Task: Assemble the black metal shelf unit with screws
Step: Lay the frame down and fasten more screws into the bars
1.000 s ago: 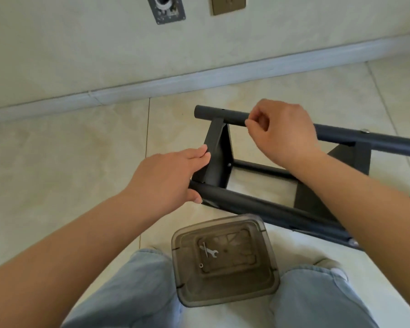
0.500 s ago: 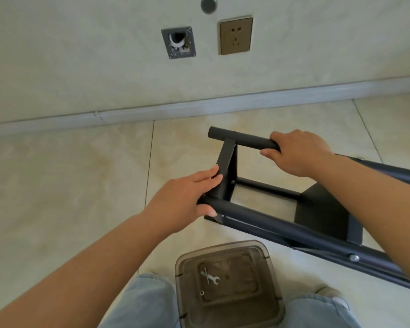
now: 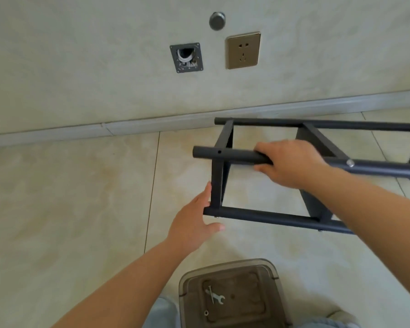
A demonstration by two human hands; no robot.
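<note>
While my right hand (image 3: 291,163) grips the upper tube (image 3: 234,155), frame half-built.
Left hand (image 3: 194,223) lies flat, fingers straight, against the shelf unit (image 3: 217,185); one empty screw hole (image 3: 219,151) remains, spare screws (image 3: 208,290) wait.

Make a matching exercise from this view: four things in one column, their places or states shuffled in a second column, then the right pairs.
1. right hand
2. left hand
3. small wrench
4. wall socket

A. in the tinted plastic container
B. on the wall above the baseboard
C. gripping an upper tube of the black shelf frame
D. open, at the frame's lower left corner

Pairs: 1-C, 2-D, 3-A, 4-B
</note>
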